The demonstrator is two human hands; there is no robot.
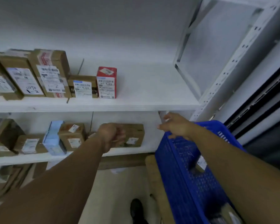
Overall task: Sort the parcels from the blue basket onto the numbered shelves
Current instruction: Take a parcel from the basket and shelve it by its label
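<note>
head | left hand (111,136): fingers curled, before brown parcel (134,135) on lower shelf (39,158); whether it grips, I cannot tell | right hand (176,126): fingers spread, at far rim of blue basket (184,167); labelled parcel (201,162) lies inside

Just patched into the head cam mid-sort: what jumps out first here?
The blue basket at lower right stands out most, the right hand resting on its far rim. On the upper shelf a red parcel stands upright at the right end of a row of brown boxes. The left hand, fingers curled, is in front of a brown parcel on the lower shelf.
</note>
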